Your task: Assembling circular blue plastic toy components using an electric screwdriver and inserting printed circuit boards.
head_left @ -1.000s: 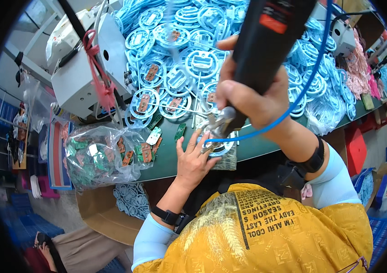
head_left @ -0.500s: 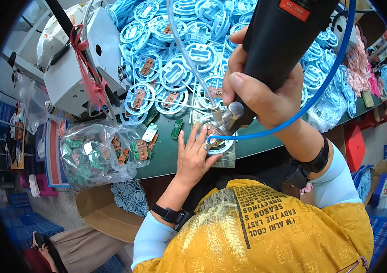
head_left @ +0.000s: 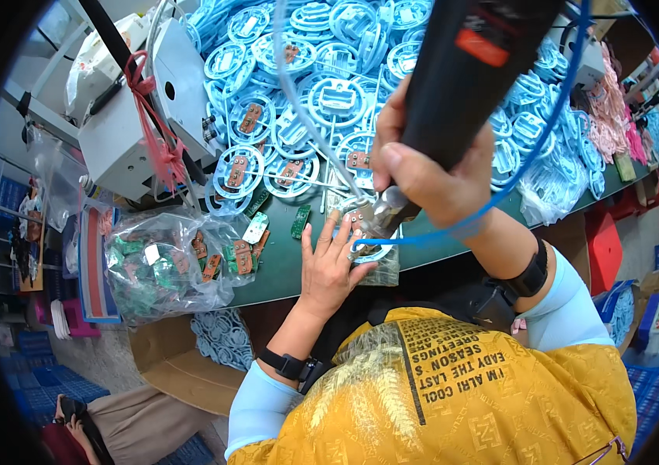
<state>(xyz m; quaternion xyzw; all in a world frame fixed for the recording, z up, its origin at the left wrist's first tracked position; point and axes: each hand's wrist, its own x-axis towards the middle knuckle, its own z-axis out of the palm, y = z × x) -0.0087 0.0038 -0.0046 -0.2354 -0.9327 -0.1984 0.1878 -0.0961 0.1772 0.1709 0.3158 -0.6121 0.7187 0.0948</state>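
My right hand [head_left: 439, 177] is wrapped round a thick black electric screwdriver [head_left: 465, 93] with a metal nose and a blue hose [head_left: 461, 229]. The nose points down at a light blue round plastic part [head_left: 376, 254], and its tip is over or against the part; which one I cannot tell. My left hand [head_left: 328, 270] lies with fingers stretched beside and partly on this part, holding it down on a small jig [head_left: 389, 275]. A brown circuit board shows between the left fingertips and the screwdriver nose. Small green boards [head_left: 301, 221] lie left of my fingers.
A heap of light blue round parts [head_left: 337, 101] covers the far side of the green table [head_left: 271, 283]. At left lie a clear bag of boards [head_left: 160, 271] and a grey metal box [head_left: 132, 124]. An open cardboard box [head_left: 182, 372] sits below the table edge.
The screwdriver and my right hand have shifted a little left and lower, and the hose has moved with them. My left hand stays in place on the part.
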